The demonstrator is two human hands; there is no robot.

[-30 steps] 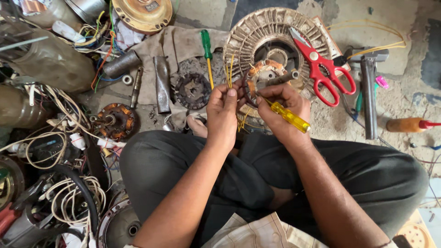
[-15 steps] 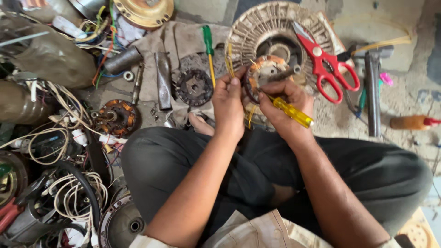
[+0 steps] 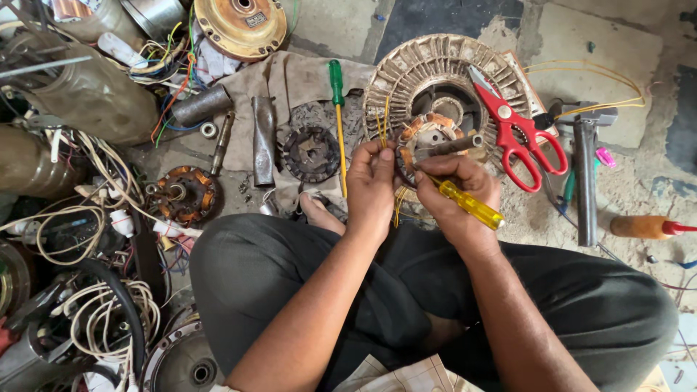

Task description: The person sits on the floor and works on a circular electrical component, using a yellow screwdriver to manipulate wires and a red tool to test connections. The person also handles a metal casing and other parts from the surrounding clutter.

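A person sat cross-legged on a workshop floor before a round ribbed motor housing, red scissors lying across its rim. Against it sat a small motor winding — the left hand pinched thin copper wires rising from it, while the right hand clenched a yellow-handled screwdriver. A green-handled screwdriver lay just beside the left hand
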